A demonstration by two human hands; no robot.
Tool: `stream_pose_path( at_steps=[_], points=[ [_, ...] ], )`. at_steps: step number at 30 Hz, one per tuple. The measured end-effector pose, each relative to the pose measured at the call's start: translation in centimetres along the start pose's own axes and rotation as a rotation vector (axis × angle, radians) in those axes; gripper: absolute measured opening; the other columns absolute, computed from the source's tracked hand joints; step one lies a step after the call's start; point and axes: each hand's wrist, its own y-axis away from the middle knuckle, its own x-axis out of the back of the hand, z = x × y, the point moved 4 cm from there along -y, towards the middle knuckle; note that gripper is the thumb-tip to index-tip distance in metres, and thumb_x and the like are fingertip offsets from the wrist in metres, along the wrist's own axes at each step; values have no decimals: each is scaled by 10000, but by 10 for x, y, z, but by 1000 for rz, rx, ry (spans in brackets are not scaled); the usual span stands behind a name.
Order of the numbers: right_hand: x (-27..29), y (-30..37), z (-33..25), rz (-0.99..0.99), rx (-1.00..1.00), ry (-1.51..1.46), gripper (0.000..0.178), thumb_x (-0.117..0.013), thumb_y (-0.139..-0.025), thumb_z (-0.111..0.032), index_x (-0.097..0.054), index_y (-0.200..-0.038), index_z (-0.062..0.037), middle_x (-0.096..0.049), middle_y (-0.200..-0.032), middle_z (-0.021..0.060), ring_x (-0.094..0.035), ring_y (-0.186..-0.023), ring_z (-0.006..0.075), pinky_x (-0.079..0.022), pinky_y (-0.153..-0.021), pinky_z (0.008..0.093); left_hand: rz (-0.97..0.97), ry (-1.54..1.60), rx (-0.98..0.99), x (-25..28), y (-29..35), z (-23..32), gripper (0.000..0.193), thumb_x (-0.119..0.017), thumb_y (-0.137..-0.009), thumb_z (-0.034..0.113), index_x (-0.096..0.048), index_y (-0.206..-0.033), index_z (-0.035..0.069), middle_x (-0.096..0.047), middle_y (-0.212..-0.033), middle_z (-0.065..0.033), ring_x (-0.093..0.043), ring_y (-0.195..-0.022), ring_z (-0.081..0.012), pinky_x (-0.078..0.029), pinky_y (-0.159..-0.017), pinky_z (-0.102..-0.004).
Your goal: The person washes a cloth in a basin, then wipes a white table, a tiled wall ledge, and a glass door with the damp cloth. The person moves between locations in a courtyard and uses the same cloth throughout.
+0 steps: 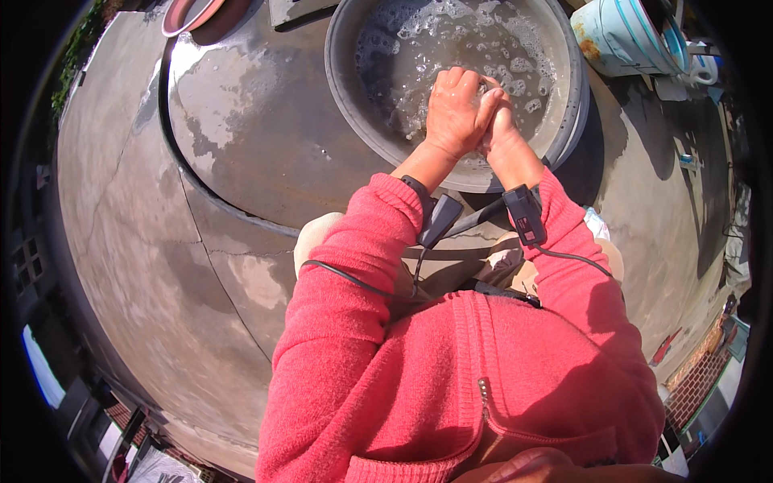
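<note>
Hands rub together over the soapy water in the grey basin point(564, 121): left hand point(455, 113) wraps its closed fingers over the right hand point(501, 125); better kept low over the suds so splashes stay inside

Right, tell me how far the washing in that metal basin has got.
Done: the metal basin holds soapy water, and the concrete beside it is wet. In hand: the left hand and right hand are pressed together over the suds; whether they grip anything I cannot tell. Left: suds remain unrinsed, and the pale blue bucket stands apart from the hands.
</note>
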Motion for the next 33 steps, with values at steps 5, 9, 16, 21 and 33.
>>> stream_pose_path(
  at_steps=[5,9,16,21,33],
  points=[
    [-4,8,-2,54,77,102,226,-523,-923,-310,-610,-912,-102,-579,-862,-1,-570,-823,160,-481,-725,319,40,65,59,-2,-1,-5,218,-608,-882,230,-573,-868,15,-558,-859,-176,-522,-850,-388,-438,-777,-455],
    [-16,9,-9,28,170,222,288,-528,-934,-370,-617,-866,-104,-601,-828,-3,-575,-771,137,-478,-701,299,35,75,144,0,-7,-8,177,-587,-893,183,-583,-900,7,-581,-852,-133,-563,-867,-329,-457,-755,-417],
    [-60,30,-35,-30,915,1274,305,-451,-1014,-228,-638,-1113,-9,-646,-1095,94,-607,-972,150,-494,-836,301,132,1419,899,-4,-17,-22,574,-646,-923,280,-436,-1397,34,-586,-1048,-75,-574,-924,-147,-500,-766,-300],
    [-66,28,-27,-286,213,292,478,-475,-1007,-423,-594,-1227,-15,-618,-1212,86,-592,-1100,175,-460,-965,308,196,564,396,11,-19,-8,420,-553,-963,274,-533,-1295,18,-575,-1262,-213,-547,-1182,-345,-392,-1044,-411],
    [-26,19,-18,-273,-67,26,235,-517,-980,-313,-603,-932,-100,-627,-916,23,-601,-875,157,-493,-813,300,42,-90,-99,11,-5,9,281,-641,-855,342,-608,-887,65,-593,-831,-116,-589,-812,-339,-471,-758,-451]
  ],
)
